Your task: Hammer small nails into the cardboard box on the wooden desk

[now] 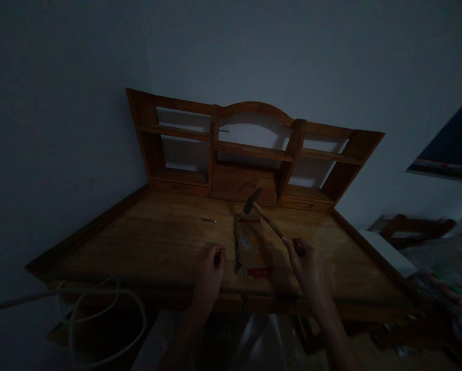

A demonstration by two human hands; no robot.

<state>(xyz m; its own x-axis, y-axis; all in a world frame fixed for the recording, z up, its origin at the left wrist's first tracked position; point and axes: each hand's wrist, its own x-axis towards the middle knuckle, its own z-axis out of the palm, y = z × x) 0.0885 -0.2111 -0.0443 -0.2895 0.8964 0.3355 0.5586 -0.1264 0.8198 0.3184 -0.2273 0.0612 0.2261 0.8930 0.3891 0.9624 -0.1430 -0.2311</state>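
My right hand [310, 263] is closed around the wooden handle of a hammer [269, 221]. The hammer's dark head is raised over the far end of a flat, crinkled packet [252, 250] with red bands, which lies on the wooden desk [169, 237]. Just left of the packet, my left hand [210, 270] has its fingers curled in a pinch. A tiny bright speck shows at those fingertips, too small to name. Farther back on the desk lies a small, thin, dark piece [208, 220] with a bright tip.
A wooden shelf unit [254, 149] with small drawers stands along the desk's back edge, against the wall. A pale cable [107, 291] loops past the front left corner. To the right are a wooden chair back [418, 226] and a white surface [387, 252].
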